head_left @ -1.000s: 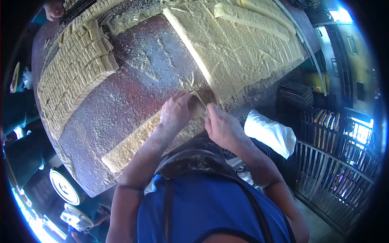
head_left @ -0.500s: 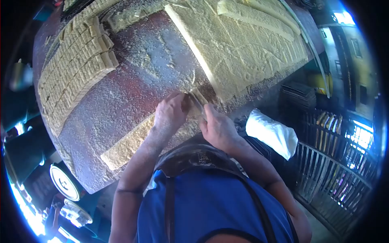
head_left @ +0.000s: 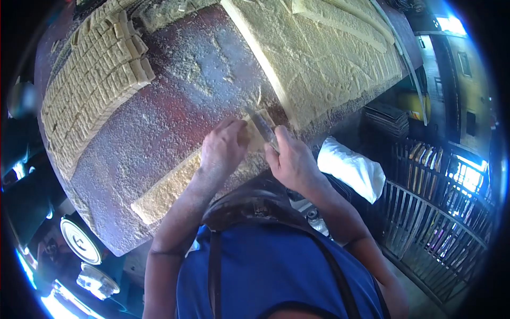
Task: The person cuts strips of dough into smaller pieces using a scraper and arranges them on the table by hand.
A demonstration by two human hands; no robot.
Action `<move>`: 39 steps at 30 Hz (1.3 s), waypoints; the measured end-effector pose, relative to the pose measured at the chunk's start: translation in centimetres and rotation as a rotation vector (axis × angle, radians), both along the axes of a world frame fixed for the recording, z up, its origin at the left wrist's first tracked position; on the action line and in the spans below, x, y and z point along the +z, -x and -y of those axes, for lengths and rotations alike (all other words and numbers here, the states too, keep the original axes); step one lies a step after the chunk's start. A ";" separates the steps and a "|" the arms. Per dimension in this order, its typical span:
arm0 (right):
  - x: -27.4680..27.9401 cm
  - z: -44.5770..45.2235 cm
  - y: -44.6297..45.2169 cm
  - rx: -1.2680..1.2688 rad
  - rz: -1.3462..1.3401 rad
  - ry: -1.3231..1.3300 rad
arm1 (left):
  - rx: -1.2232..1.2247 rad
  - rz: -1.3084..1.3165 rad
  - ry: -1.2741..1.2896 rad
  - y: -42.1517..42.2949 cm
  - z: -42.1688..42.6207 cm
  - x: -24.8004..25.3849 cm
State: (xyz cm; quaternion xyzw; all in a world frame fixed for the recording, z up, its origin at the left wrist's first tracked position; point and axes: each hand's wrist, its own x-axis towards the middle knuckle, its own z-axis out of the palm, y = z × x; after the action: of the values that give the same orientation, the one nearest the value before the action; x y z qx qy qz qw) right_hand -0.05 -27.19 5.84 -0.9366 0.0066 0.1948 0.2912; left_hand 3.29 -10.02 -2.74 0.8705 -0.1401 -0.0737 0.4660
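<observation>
A long pale strip of a crumb-coated, dough-like sweet (head_left: pixel 169 191) lies slantwise on the table near my body. My left hand (head_left: pixel 224 150) rests on it with curled fingers, gripping it near its right end. In my right hand (head_left: pixel 293 162) is a knife (head_left: pixel 262 126), its blade pointing away from me over the strip's end, just right of the left fingertips. Under and beside the blade a short end piece shows in part. Beyond the knife lies a wide slab (head_left: pixel 319 80) of the same pale stuff, with a straight cut edge.
Rows of cut blocks (head_left: pixel 93 87) stand together at the table's left. Loose crumbs cover the dark reddish table (head_left: pixel 175 101). Longer strips (head_left: pixel 342 24) lie on the slab's far part. A white sack (head_left: pixel 351 173) and a metal rack (head_left: pixel 425 212) are off the table to the right.
My right hand has shifted slightly right with the knife, whose blade now shows more plainly and a little apart from the left fingers. The left hand stays on the strip.
</observation>
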 end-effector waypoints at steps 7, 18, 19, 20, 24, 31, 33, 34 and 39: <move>2.0 -1.1 0.0 0.030 -0.240 0.103 | -0.053 -0.092 -0.032 -0.7 -0.4 0.0; 0.2 -1.7 0.3 -0.035 -0.128 -0.048 | 0.004 -0.073 0.039 0.2 -1.7 0.6; 0.3 -2.0 0.5 0.008 -0.200 0.050 | -0.023 -0.094 0.026 0.1 -1.8 1.3; 0.8 -2.1 0.7 0.006 -0.200 0.053 | -0.025 -0.094 0.029 0.1 -1.8 1.0; -0.3 -2.7 -0.5 0.015 -0.263 0.055 | -0.030 -0.104 -0.011 0.1 -1.8 -0.1; -3.3 -2.3 -1.0 0.017 -0.086 -0.026 | 0.035 -0.031 0.071 0.6 -2.2 0.1; 0.1 -2.9 -0.5 -0.014 -0.153 -0.009 | 0.051 -0.050 0.039 0.8 -2.7 0.6; 0.2 -3.1 0.5 -0.014 -0.159 -0.005 | 0.052 -0.075 0.006 1.0 -3.1 0.9; 1.1 -3.5 0.7 0.057 -0.218 0.042 | 0.063 -0.060 0.065 1.1 -3.1 0.3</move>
State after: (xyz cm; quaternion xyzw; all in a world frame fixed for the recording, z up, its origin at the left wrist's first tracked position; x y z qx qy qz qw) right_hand -0.76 -23.68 6.93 -0.9156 0.0156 0.3037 0.2632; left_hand 2.23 -6.91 -2.49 0.8563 -0.1008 -0.0802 0.5002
